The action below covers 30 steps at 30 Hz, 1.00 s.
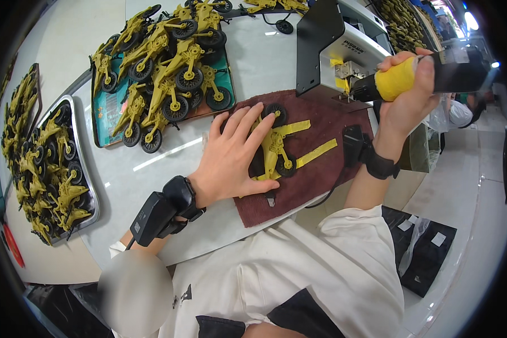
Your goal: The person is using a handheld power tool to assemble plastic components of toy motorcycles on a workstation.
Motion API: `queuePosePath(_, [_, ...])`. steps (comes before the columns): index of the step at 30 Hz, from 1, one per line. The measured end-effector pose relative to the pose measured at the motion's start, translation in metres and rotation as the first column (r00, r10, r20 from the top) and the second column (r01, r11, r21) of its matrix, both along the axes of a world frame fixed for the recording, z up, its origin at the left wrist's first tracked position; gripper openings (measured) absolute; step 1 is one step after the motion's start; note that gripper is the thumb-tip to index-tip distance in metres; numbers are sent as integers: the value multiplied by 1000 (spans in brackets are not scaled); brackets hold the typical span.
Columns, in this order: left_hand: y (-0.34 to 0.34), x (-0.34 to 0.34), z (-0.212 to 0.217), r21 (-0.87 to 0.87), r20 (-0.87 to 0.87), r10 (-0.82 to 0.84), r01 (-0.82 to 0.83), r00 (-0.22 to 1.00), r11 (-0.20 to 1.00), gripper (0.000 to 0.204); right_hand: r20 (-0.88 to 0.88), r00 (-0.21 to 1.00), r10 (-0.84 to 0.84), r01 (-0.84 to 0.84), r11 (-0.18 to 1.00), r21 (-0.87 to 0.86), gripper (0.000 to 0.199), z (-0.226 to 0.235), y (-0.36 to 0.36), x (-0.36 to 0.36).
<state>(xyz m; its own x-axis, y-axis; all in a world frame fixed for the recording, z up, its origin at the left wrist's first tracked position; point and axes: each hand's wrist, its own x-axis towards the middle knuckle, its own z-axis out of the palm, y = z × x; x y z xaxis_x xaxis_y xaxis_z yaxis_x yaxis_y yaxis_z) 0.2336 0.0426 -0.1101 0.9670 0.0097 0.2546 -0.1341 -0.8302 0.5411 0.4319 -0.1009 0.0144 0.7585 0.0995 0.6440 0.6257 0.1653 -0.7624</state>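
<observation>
My left hand (231, 149) lies spread over a yellow toy motorcycle (273, 147) with black wheels. Its fingertips are at the upper wheel and its thumb stretches along the lower end; the palm side hides part of the toy. Under both is a maroon cloth (343, 121) with two strips of yellow tape (316, 153). My right hand (414, 84) is wrapped around a black electric screwdriver (397, 79) with yellow wrapping on its grip. The screwdriver's tip points left, at the metal front of a screw feeder (352, 70); whether they touch is unclear.
A shallow tray (108, 128) piled with yellow toy motorcycles stands at the back left. Farther left are a silver tray (97, 203) and another heap of the same toys (22, 112). A black plate (315, 45) rises beside the feeder. Black bags (428, 248) lie low at the right.
</observation>
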Motion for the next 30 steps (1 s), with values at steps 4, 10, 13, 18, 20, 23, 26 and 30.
queuePosePath(4, [0, 3, 1, -11, 5, -26, 26, 1000, 1000, 99, -147, 939, 312, -276, 934, 225, 53, -5, -26, -29])
queuePosePath(10, [1, -2, -4, -3, 25, -1, 1, 1000, 1000, 100, -72, 798, 599, -561, 780, 276, 76, -26, -19, -82])
queuePosePath(13, [-1, -1, 2, -72, 114, 20, -12, 993, 997, 88, -124, 786, 606, -539, 769, 345, 73, -30, -10, -93])
queuePosePath(18, [2, -3, -7, -120, 202, -20, 45, 979, 992, 48, -185, 784, 593, -495, 776, 391, 74, -36, 1, -100])
queuePosePath(20, [2, -4, -9, -143, 263, -21, 60, 965, 988, 35, -190, 782, 593, -494, 776, 393, 75, -35, 2, -101])
queuePosePath(23, [3, -3, -8, -167, 310, -24, 79, 950, 983, 28, -183, 779, 600, -504, 773, 387, 77, -34, 3, -101])
queuePosePath(26, [1, -3, -7, -173, 337, -23, 86, 941, 981, 25, -167, 780, 603, -513, 770, 379, 78, -33, 3, -102])
queuePosePath(30, [1, -3, -6, -182, 350, -32, 101, 936, 978, 23, -164, 768, 618, -524, 755, 393, 80, -33, 4, -103])
